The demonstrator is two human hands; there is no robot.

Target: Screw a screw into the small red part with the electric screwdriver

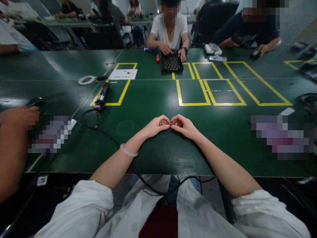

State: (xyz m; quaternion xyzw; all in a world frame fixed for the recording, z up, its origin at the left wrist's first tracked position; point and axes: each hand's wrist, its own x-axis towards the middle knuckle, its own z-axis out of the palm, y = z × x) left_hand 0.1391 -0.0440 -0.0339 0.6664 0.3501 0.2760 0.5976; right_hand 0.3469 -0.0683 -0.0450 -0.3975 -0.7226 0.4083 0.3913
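Note:
Just above the green table, my left hand (157, 127) and my right hand (185, 127) meet at the fingertips. Pinched between them is a small red-orange piece (172, 123), mostly covered by the fingers and too small to name. Both hands are closed, with thumbs and fingertips pressed together around it. My left wrist wears a pale bangle (128, 151).
A cabled black cylindrical tool (104, 94) lies left, its cord (109, 135) running under my left forearm. Across the green table (153, 94), a person handles a black tray (171, 70) beside a small red object (158, 58). Other people sit around; yellow tape (194, 104) marks rectangles.

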